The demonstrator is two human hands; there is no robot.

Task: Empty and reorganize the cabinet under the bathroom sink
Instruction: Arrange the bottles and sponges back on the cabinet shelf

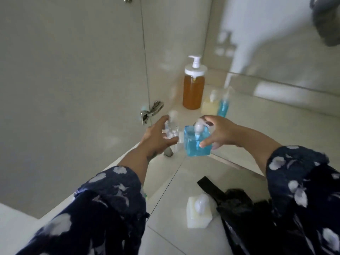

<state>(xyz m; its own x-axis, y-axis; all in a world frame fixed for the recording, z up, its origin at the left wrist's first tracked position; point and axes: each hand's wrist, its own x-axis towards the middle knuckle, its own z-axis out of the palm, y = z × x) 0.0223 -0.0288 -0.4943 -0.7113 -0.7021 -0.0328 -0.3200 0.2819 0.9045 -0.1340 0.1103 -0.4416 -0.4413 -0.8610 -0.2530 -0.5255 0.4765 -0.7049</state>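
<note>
My right hand (217, 132) grips a square pump bottle of blue liquid (196, 144) from its right side, thumb near the pump head, just above the cabinet's front edge. My left hand (158, 137) curls around a clear pump bottle (172, 131), which is blurred. Deeper in the cabinet stand a tall amber pump bottle (193, 89), a small pale yellow pump bottle (209, 105) and a slim blue pump bottle (223, 106).
The open cabinet door (73, 70) stands at the left with its metal hinge (150, 112). On the tiled floor lie a white square pump bottle (198, 212) and a black bag (233, 201). The cabinet shelf (266, 122) stretches to the right.
</note>
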